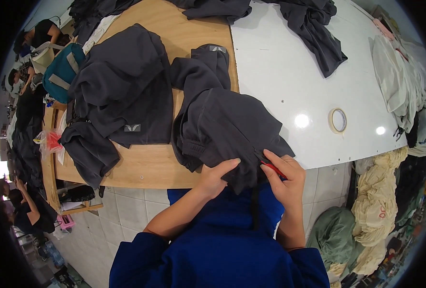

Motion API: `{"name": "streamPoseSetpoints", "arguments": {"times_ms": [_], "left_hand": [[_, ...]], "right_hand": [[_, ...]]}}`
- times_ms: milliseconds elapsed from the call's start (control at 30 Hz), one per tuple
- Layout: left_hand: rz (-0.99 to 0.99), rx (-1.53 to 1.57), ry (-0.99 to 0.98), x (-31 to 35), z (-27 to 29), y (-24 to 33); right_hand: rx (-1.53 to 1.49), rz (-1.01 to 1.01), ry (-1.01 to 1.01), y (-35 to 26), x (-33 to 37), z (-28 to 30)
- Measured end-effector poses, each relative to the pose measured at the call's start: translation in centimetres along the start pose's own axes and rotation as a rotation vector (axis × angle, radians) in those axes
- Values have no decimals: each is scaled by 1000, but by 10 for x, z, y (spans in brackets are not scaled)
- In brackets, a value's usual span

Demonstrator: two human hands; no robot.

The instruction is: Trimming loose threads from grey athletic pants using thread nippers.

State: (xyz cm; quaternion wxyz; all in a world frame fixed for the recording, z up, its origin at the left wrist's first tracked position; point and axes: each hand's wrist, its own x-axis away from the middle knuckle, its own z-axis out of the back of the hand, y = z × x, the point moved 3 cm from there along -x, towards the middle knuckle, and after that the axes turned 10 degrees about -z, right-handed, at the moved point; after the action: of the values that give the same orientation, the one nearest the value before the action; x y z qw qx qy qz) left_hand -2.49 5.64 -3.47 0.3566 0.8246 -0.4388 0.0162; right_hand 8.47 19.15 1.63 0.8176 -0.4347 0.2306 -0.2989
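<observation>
Holding slim red-handled tool [275, 169]: right hand [288, 181], 4 o'clock on dark-grey fabric garment [225, 122] | garment: view's centre | left hand [216, 181]: 6 o'clock, thumb on cloth, finger closure unclear | risk: tool tip could nick cloth if folds slip

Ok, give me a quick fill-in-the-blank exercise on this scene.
At the dark garment, the red tool is in the hand on the person's ____.
The tape roll lies on the ____-coloured part of the tabletop.
The person's shirt is coloured ____.
Missing words: right; white; blue.
</observation>
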Motion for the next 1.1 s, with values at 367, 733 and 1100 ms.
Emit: {"name": "streamPoseSetpoints", "arguments": {"times_ms": [367,733,1100], "left_hand": [[164,159,-164,-1,6,-5],[106,-484,-242,-4,-3,17],[127,55,-122,-6,-29,17]], "right_hand": [[-415,-272,-147,4,-7,-14],[-729,-358,469,76,-3,88],[-562,-138,-90,-5,22,4]]}}
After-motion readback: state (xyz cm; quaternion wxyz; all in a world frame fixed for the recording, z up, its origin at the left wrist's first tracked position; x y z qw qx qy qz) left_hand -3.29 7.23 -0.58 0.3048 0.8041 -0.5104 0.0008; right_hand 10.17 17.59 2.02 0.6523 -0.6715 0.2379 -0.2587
